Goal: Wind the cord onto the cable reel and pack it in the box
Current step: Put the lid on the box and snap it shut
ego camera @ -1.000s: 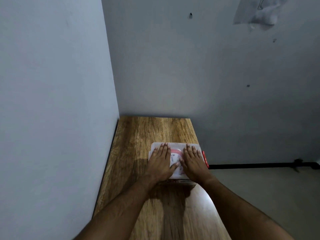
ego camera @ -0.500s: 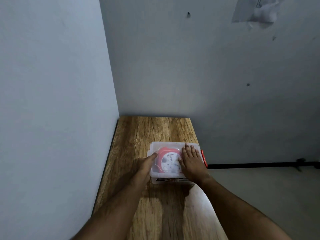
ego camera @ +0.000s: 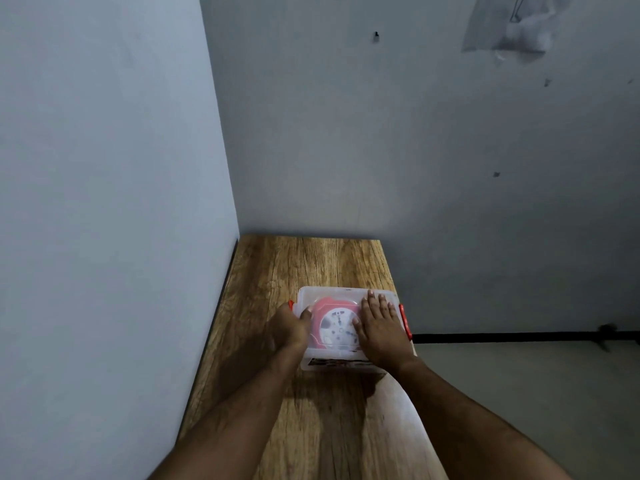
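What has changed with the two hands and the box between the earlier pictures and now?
The left hand slid off the lid to the left side of the box, and now curls over that edge beside the red latch. The right hand stayed flat on the lid. The box with the red reel inside stayed in place on the wooden table.

- Clear box (ego camera: 341,362) on the wooden table (ego camera: 304,265), red cable reel (ego camera: 332,322) inside.
- Right hand (ego camera: 379,327) flat on the lid.
- Left hand (ego camera: 289,329) grips the box's left edge.
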`<control>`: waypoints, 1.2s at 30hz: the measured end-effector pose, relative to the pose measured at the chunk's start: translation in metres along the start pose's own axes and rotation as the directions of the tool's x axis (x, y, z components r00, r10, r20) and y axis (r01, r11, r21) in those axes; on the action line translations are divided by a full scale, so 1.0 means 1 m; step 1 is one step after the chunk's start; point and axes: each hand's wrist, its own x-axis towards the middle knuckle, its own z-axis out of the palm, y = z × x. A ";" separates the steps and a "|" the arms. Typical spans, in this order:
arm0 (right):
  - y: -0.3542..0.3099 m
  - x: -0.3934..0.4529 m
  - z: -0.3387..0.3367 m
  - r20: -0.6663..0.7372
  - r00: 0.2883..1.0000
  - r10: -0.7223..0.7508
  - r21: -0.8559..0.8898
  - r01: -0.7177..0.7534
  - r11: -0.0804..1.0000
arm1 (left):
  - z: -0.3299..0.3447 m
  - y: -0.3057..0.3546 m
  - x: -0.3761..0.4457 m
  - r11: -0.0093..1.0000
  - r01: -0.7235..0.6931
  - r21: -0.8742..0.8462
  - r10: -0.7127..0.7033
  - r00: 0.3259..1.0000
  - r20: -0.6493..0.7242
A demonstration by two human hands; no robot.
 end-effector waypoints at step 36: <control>0.037 0.058 -0.056 0.299 0.847 0.439 0.897 -0.407 0.175 | 0.001 0.036 0.065 0.975 0.113 -0.192 -0.070 0.974 0.217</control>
